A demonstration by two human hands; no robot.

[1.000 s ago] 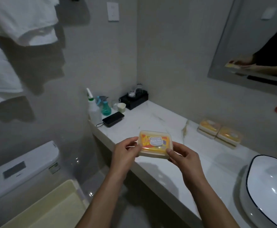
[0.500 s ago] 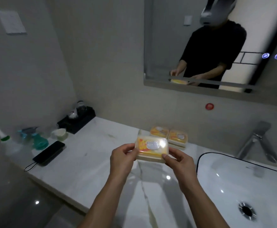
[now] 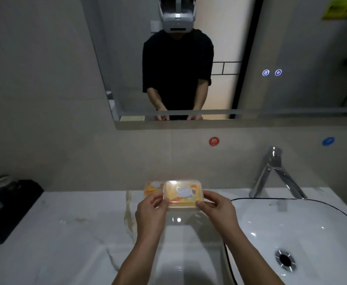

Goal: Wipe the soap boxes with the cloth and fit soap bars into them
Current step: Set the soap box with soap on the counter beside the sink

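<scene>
While we stand at the table (image 3: 65, 233), our left hand (image 3: 151, 212) and right hand (image 3: 218, 208) grip a yellow soap box (image 3: 182, 195); another box (image 3: 153, 188) sits at ten o'clock from it.

Dim bathroom, wide-angle view, soft throughout.
Strong glare on the lid of the soap box (image 3: 182, 192); small highlights on the glossy tabletop (image 3: 76, 233), basin (image 3: 312, 223) and tap (image 3: 275, 171). Straight mirror (image 3: 292, 58) edges bowed toward the corners; dark, blurred left edge.
</scene>
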